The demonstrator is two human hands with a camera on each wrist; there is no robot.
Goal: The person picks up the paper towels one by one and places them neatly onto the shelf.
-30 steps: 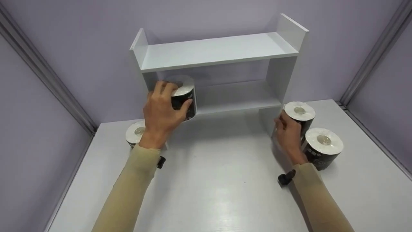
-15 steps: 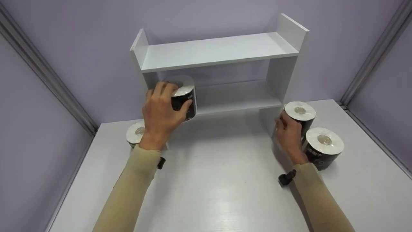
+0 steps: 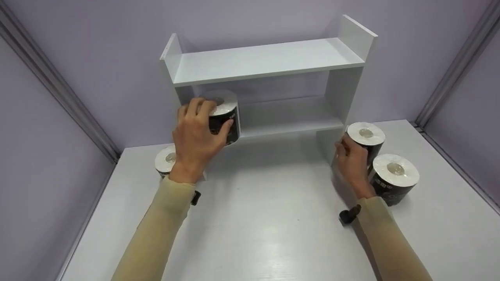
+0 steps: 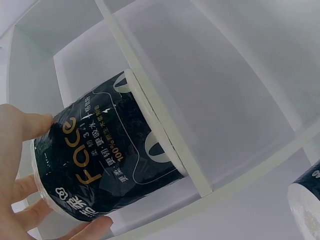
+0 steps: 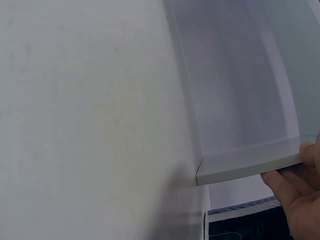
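Note:
My left hand (image 3: 199,136) grips a paper roll (image 3: 230,125) from its top, at the left end of the middle shelf. The roll has white ends and a black wrapper with gold "Face" lettering, readable on the roll (image 4: 95,145) in the left wrist view. Its base is right at the white shelf board (image 4: 160,120). At the right, my right hand (image 3: 352,160) pinches the front edge of the shelf unit's lower side panel (image 5: 240,170), thumb on one face and fingers on the other. Close beside that hand stand two more wrapped rolls, the rear one (image 3: 365,134) and the front one (image 3: 395,171).
The white two-tier shelf unit (image 3: 269,62) stands on a white table (image 3: 258,226) against a pale lilac wall (image 3: 258,19). Another roll (image 3: 165,159) is on the table at left, partly behind my left wrist. Side partitions (image 3: 43,128) border the table.

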